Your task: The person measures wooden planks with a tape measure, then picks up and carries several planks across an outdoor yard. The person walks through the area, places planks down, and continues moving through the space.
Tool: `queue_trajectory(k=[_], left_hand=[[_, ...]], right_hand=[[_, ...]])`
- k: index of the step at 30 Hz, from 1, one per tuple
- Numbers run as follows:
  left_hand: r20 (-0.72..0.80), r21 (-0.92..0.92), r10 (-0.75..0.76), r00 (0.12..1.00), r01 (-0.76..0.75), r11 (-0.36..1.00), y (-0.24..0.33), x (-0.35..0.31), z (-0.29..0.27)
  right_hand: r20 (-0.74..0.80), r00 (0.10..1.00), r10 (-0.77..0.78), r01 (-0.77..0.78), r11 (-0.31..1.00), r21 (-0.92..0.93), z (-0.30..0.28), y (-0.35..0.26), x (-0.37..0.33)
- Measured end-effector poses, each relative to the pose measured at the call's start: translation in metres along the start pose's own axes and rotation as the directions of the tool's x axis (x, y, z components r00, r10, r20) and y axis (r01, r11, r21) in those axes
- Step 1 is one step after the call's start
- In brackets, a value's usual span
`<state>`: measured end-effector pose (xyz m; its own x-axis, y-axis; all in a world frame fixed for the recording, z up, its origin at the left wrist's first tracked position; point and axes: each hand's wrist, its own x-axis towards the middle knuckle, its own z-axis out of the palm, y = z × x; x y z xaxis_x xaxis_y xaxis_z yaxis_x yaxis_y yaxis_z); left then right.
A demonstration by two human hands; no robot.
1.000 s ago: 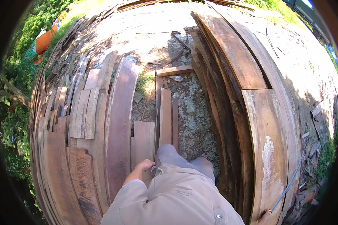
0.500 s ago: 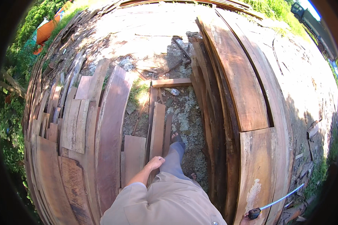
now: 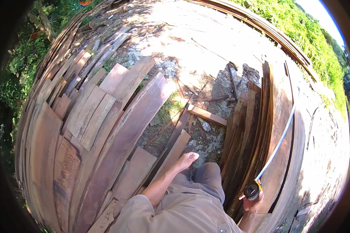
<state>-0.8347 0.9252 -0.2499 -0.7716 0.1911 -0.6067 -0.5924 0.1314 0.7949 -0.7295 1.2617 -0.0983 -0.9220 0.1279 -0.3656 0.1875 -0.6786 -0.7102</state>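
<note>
In my right hand [image 3: 255, 202] is a black tape measure [image 3: 251, 190] with a yellow part near its mouth. Its pale blade [image 3: 280, 143] is drawn out and bows up and away above a wide brown plank [image 3: 279, 116] on the right stack. My left hand [image 3: 188, 159] hangs in front of my body with its fingers curled together; whether something small is inside is hidden. Below that hand lie a narrow board [image 3: 174, 150] and a shorter, broader board [image 3: 138, 166], and it appears to touch neither.
Many planks spread across the left, among them a long reddish plank [image 3: 122, 143]. A short crosspiece [image 3: 207, 115] bridges the gap between the stacks, over rough stony ground [image 3: 217, 136]. Dark edge-on boards [image 3: 243, 136] line the gap's right side. More long timbers [image 3: 260, 25] lie at the far right.
The view has swung to the left. My right hand has risen with the tape measure, and the blade now points forward. My left hand has moved forward, its fingers still curled.
</note>
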Motion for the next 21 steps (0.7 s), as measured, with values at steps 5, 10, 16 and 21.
queue_trajectory(k=[5, 10, 16, 21], left_hand=[[0.315, -0.265, 0.166, 0.934, -0.081, 0.961, 0.099, 0.062, 0.050], [0.256, -0.428, 0.418, 0.871, -0.286, 0.857, 0.181, 0.166, 0.080], [0.218, -0.888, 0.133, 0.967, 0.141, 0.438, 0.266, 0.249, 0.043], [-0.082, -0.816, 0.046, 0.996, -0.094, 0.571, 0.313, 0.297, 0.005]], right_hand=[[0.142, 0.950, 0.276, -0.253, 0.954, -0.161, 0.064, 0.021, 0.142], [0.252, 0.906, 0.339, -0.210, 0.879, -0.428, 0.118, 0.025, 0.280], [0.369, 0.707, 0.603, -0.107, 0.607, -0.787, 0.188, -0.043, 0.406], [0.324, 0.722, 0.611, -0.064, 0.526, -0.848, 0.234, -0.062, 0.507]])
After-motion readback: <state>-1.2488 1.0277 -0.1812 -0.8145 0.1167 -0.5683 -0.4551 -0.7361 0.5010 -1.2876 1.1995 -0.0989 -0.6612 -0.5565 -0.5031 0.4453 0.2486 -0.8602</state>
